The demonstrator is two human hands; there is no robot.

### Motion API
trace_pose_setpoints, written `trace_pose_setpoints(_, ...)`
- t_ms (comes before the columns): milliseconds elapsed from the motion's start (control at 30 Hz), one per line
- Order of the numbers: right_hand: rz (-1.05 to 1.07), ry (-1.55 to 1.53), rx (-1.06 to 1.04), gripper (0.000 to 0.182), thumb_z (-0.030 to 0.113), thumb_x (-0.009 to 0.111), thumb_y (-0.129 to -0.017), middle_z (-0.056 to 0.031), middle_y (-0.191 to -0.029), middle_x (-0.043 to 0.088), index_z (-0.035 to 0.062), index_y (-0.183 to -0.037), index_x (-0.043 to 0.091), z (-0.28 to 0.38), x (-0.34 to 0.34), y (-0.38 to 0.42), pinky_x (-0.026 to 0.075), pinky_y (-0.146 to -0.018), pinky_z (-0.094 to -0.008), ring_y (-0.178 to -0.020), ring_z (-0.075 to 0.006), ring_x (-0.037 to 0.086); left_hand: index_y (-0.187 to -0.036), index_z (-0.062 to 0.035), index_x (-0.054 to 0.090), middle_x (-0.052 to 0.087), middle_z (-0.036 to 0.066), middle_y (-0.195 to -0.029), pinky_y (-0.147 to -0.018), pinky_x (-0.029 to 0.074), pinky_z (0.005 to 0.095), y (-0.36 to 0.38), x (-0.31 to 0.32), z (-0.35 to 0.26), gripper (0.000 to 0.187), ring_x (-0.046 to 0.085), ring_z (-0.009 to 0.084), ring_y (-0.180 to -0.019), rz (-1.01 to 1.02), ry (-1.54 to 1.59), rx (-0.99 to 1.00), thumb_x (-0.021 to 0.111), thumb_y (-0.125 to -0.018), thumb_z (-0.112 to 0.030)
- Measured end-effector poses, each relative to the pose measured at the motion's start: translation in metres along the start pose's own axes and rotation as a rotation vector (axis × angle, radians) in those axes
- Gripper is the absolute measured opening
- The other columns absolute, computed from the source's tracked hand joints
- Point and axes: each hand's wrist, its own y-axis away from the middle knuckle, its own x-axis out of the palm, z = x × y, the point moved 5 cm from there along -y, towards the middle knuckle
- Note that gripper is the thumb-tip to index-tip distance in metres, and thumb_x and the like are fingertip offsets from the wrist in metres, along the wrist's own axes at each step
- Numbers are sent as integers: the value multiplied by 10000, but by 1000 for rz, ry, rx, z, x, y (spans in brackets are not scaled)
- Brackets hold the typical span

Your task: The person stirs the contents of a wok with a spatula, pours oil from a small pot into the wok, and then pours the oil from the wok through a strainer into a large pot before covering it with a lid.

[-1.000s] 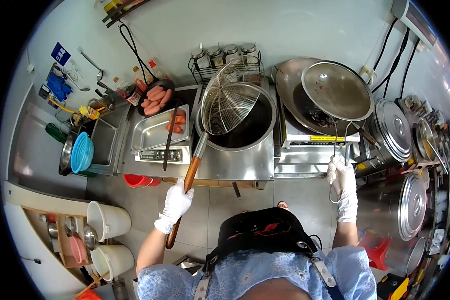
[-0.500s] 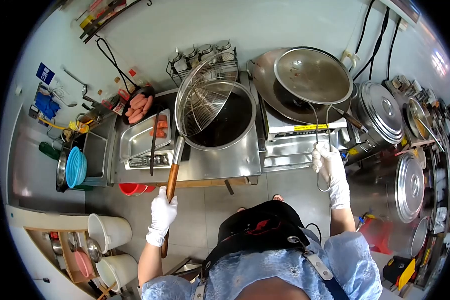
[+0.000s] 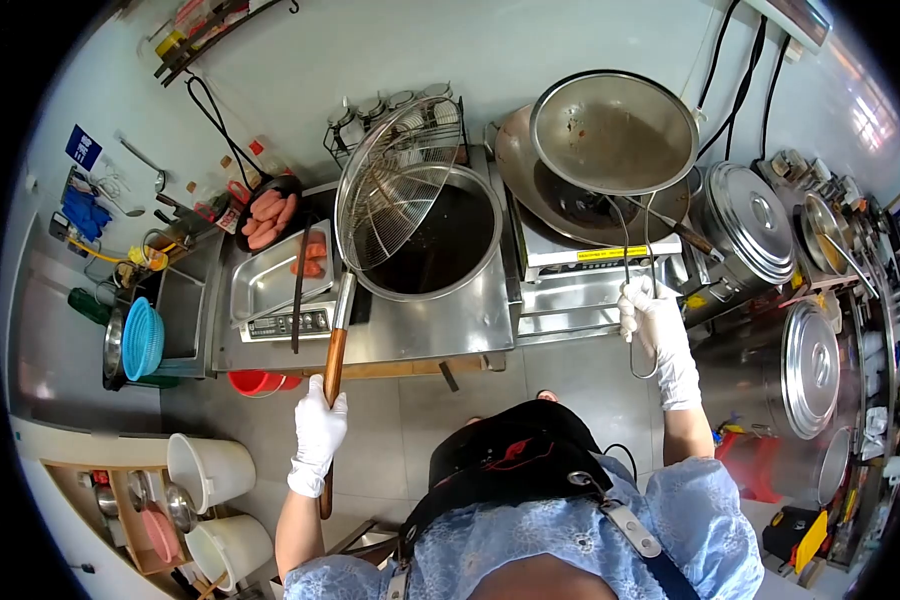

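My left hand [image 3: 319, 425], in a white glove, is closed round the wooden handle of a wire skimmer [image 3: 390, 205]. Its mesh basket is tilted over the left part of a round pot [image 3: 470, 283] of dark liquid. In my gloved right hand [image 3: 652, 318] is the looped metal handle of a wide, shallow strainer [image 3: 615, 130]. That strainer hangs over a large wok [image 3: 518, 165] with dark liquid in it. Below the wok is a burner unit [image 3: 560, 262] with a yellow label.
Left of the pot, a metal tray [image 3: 253, 285] holds a few reddish pieces, with dark chopsticks [image 3: 298, 300] across it. Behind it sausages [image 3: 270, 215] lie in a black pan. A spice-jar rack [image 3: 460, 118] stands at the wall; a lidded pot [image 3: 755, 220] is at right.
The strainer in my right hand has risen slightly and shifted left over the wok. My left hand keeps its hold on the skimmer. The whole view has shifted a little.
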Motion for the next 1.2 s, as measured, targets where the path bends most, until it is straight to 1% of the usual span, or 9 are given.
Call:
trace_pose_setpoints(67, -5, 67, -16, 139, 152, 561, -892, -43, -630, 505, 24, -887, 508, 6, 2, 0, 391, -380, -268, -425, -124, 433, -1018, 44, 500, 565, 236, -626, -551, 454, 459, 0, 4, 3, 334, 575, 421, -627, 14, 16, -9, 640, -760, -116)
trace_pose_setpoints(133, -16, 190, -37, 110, 110, 548, -889, -53, -638, 520, 42, -833, 481, 15, 3, 0, 412, -373, -271, -422, -128, 458, -1000, 34, 498, 565, 237, -626, -550, 453, 461, 1, 6, 5, 315, 573, 423, -627, 29, 32, -19, 639, -760, -115)
trace_pose_setpoints(200, -23, 224, -40, 120, 117, 547, -893, -47, -625, 515, 41, -830, 478, 21, 4, 0, 410, -368, -264, -420, -120, 464, -956, 19, 487, 565, 238, -625, -545, 453, 471, 1, 6, 3, 273, 569, 428, -622, 2, 22, -1, 631, -764, -112)
trace_pose_setpoints(300, -35, 275, -75, 112, 106, 543, -894, -43, -607, 515, 34, -838, 478, 29, 6, 0, 408, -366, -250, -421, -120, 466, -940, 12, 481, 566, 238, -624, -541, 455, 480, 1, 4, 0, 253, 567, 432, -616, 7, -9, 1, 621, -770, -111)
trace_pose_setpoints(433, -21, 294, -93, 108, 106, 544, -894, -46, -605, 518, 33, -844, 481, 35, 9, 0, 411, -365, -249, -419, -121, 467, -929, 3, 476, 565, 237, -621, -538, 457, 484, 0, 2, -2, 236, 567, 433, -611, 7, -33, 2, 612, -773, -110)
trace_pose_setpoints(600, -28, 349, -97, 99, 95, 540, -892, -46, -601, 518, 30, -846, 481, 31, 6, -3, 412, -359, -245, -413, -114, 463, -953, -5, 474, 567, 233, -619, -543, 456, 488, -1, 3, 2, 253, 570, 431, -611, 25, -38, -20, 614, -770, -109)
trace_pose_setpoints(1033, -15, 343, -53, 88, 74, 526, -887, -49, -613, 511, 16, -859, 467, 12, -10, -5, 408, -352, -242, -413, -108, 448, -962, -14, 469, 570, 233, -628, -557, 454, 494, -1, -1, -2, 257, 572, 429, -626, 17, -76, -19, 612, -771, -110)
trace_pose_setpoints(1200, -40, 326, -38, 93, 81, 525, -887, -56, -612, 504, 13, -850, 473, 11, -12, -4, 407, -357, -250, -414, -118, 449, -956, -17, 471, 582, 229, -651, -572, 459, 488, -1, 3, 1, 250, 576, 427, -644, 55, -59, -45, 609, -769, -107)
